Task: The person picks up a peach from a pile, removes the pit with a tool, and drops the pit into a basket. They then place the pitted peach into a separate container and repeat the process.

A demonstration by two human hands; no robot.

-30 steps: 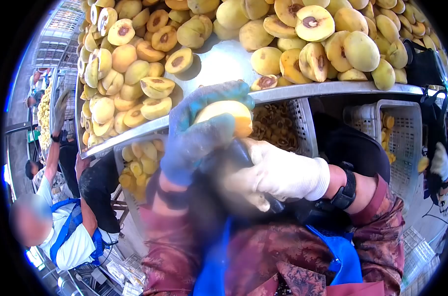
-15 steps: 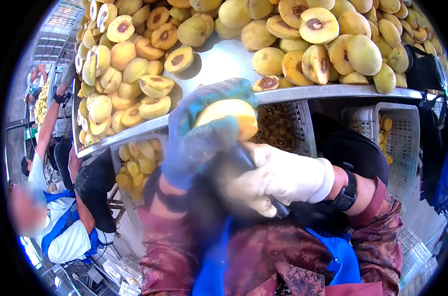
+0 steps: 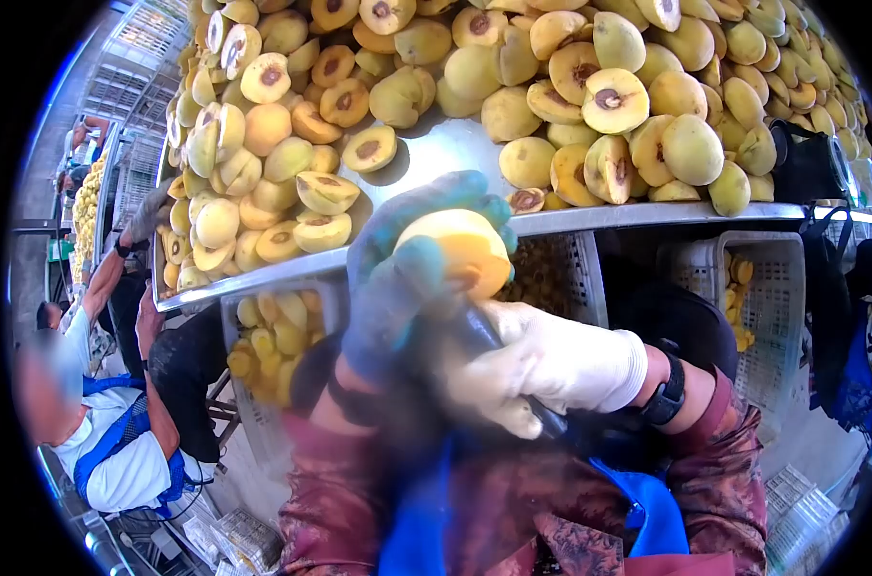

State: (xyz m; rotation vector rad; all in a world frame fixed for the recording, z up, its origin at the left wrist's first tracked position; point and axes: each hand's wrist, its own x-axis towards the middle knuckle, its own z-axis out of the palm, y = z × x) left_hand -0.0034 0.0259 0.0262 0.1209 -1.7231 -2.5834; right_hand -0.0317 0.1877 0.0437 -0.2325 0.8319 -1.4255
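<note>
My left hand (image 3: 397,259), in a blue-grey glove with teal fingers, grips a yellow peach half (image 3: 460,245) just in front of the metal table's edge. In a white glove, my right hand (image 3: 551,365) is closed around the dark handle (image 3: 481,326) of a hand tool. The tool's upper end meets the lower side of the peach half; its working tip is hidden, so its kind does not show. Beyond my hands, a large heap of halved peaches (image 3: 369,149) covers much of the table, many with brown stones showing.
The metal table's rim (image 3: 647,217) runs across in front of me. Below it stand a crate of yellow pieces (image 3: 277,350), a crate of brown bits (image 3: 541,274) and a white crate (image 3: 767,317) at right. A co-worker (image 3: 119,432) sits at left, a gloved hand by the heap.
The view has shifted slightly, so the heap appears lower. My hands keep their grips, with the peach half turned a little. The co-worker's gloved hand now shows at the heap's left edge.
</note>
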